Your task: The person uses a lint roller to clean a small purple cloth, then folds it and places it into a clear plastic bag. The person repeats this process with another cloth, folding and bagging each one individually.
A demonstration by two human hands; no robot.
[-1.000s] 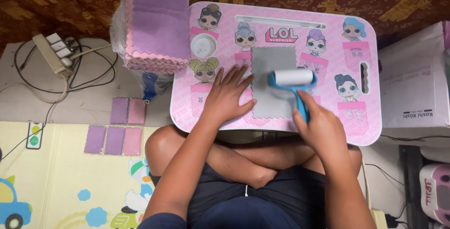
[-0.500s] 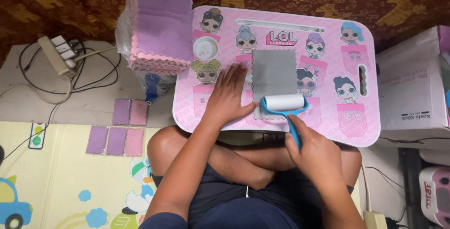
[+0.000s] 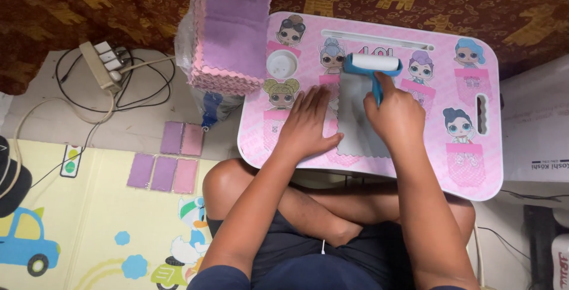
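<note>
While the left hand (image 3: 309, 121) lies flat with its fingers spread, palm down right at the left edge of the grey cloth (image 3: 355, 115), the right hand (image 3: 394, 118) is closed around the blue handle of the lint roller (image 3: 373, 64), index finger stretched along the handle. Both forearms reach forward from a cross-legged lap, so the person is sitting on the floor with the knees tucked under the surface (image 3: 474, 171).

That surface is a little pink lap table with cartoon doll pictures all over it, a round cup hole beyond the left hand and a slot along the far edge. The cloth lies lengthwise between the two hands, partly under the right one, and the white roller head sits at the cloth's far end, just past the right fingertips.

Off to the left of the left hand there's a tall stack of purple cloths (image 3: 228, 29) with zigzag edges, a power strip (image 3: 104, 64) with cables, and a few more purple cloths (image 3: 172, 156) laid flat on the floor near a kids' play mat (image 3: 89, 236).
</note>
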